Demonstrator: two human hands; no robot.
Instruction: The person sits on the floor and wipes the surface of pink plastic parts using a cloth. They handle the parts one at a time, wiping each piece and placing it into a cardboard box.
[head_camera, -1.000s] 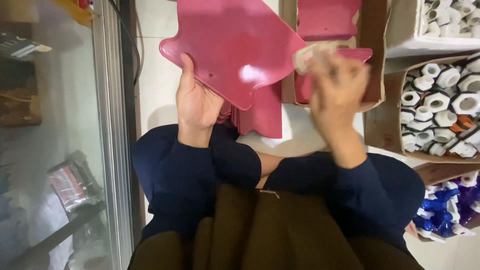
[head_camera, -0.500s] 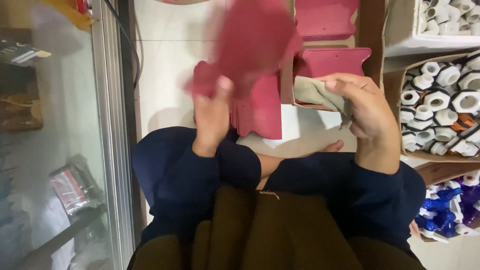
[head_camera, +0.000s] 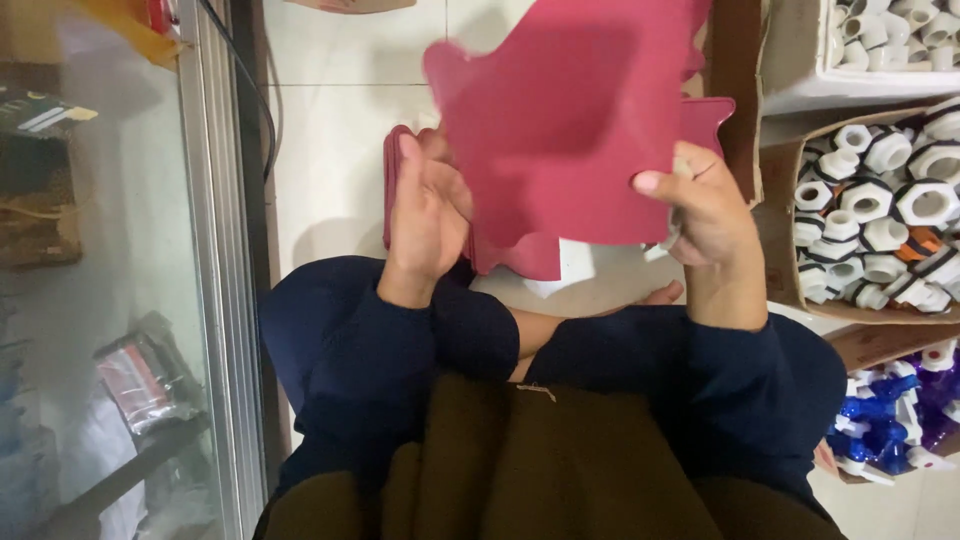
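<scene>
Head view: pink plastic panel (head_camera: 570, 120) held up flat over the floor, top edge cut off by the frame. Right hand (head_camera: 705, 205) pinches its right edge, thumb on the near face; a scrap of cloth barely shows under the fingers. Left hand (head_camera: 425, 215) is open, fingers extended, touching the panel's left lower edge. Stack of pink panels (head_camera: 520, 255) lies below, mostly hidden. Cardboard box of white fittings (head_camera: 880, 210) sits to the right.
</scene>
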